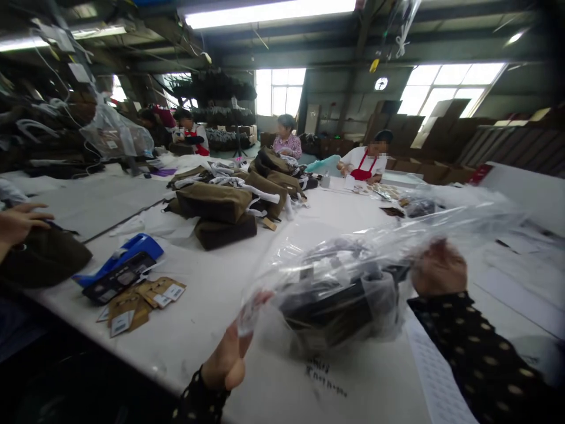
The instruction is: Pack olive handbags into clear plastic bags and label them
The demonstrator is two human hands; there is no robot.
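While I watched remotely, clear plastic bag (382, 303): it was over the white table (198, 333), dark item (326, 306) already inside, loose folds apparently unflattened.
Left hand (227, 356): pinched its near edge.
Right hand (439, 268): gripped its opposite side, blurred.

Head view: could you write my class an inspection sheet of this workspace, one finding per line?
Surface: white table, black handwriting near the front.
Job's things: clear plastic bag around a dark item.
Clutter: piled olive bags; blue item beside brown tags.
Hands: left hand and right hand grip the clear plastic bag; right blurred.
Cables: white knotted cord overhead; cannot tell if electrical.
Surroundings: person in red apron across; another person's hand at left edge.
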